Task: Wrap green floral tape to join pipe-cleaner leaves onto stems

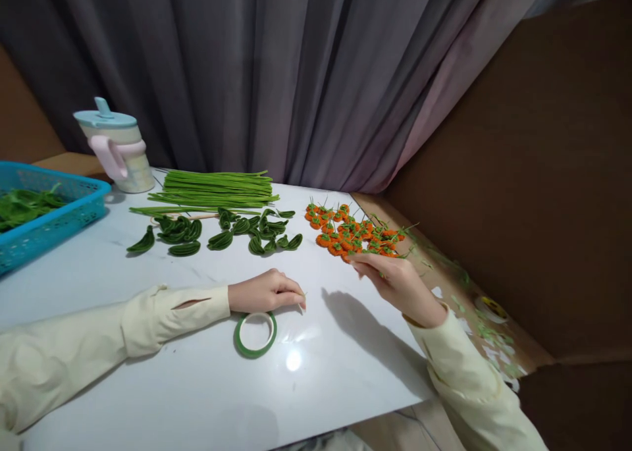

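Observation:
My left hand (269, 291) rests on the white table with thumb and fingers pinched together. A thin pale-green bit shows at its fingertips, too small to name. Just below that wrist lies a roll of green tape (239, 338), its rim partly under the hand. My right hand (388, 278) is at the near edge of a cluster of small orange pumpkin-like pieces (323, 240) with green tops and thin wire stems. Its thumb and fingers close on the nearest orange piece (347, 257), which the fingers partly hide.
Dark green fuzzy leaves (220, 241) lie mid-table, with a bundle of green chenille stems (217, 186) behind them. At left stand a blue basket (59, 230) holding green pieces and a lidded jug (133, 168). Scraps and a yellow-centred roll (492, 309) lie beyond the table's right edge.

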`<action>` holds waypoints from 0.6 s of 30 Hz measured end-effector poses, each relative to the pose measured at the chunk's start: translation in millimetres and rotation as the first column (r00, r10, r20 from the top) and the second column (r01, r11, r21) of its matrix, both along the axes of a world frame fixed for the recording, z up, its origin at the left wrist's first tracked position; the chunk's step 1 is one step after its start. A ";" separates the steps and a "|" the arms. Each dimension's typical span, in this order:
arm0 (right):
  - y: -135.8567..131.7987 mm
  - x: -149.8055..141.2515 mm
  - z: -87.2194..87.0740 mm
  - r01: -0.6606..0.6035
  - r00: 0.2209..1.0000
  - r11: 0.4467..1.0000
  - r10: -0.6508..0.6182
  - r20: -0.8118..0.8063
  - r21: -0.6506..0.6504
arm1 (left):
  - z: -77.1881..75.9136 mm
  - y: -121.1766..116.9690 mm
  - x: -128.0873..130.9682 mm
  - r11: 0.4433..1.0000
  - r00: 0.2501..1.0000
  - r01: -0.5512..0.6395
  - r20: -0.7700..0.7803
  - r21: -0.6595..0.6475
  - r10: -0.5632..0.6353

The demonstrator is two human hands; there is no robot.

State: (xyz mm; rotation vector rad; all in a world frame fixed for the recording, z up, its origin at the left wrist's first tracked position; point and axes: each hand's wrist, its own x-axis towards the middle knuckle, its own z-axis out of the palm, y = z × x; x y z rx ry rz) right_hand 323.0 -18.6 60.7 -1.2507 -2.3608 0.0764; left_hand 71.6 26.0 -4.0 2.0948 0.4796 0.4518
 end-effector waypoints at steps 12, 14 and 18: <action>-101.2 104.4 -61.7 0.829 0.236 0.517 -0.666 -0.707 -0.211 | 7.0 -2.2 -1.1 0.808 0.995 0.034 0.096 -0.588 0.028; -98.1 114.0 -67.0 0.851 0.185 0.473 -0.675 -0.714 -0.227 | 7.9 -2.4 -0.7 0.804 0.994 0.040 0.107 -0.593 0.029; -83.1 132.6 -72.3 0.827 0.177 0.503 -0.655 -0.735 -0.249 | 10.3 -4.1 -0.1 0.809 0.994 0.009 0.091 -0.588 0.055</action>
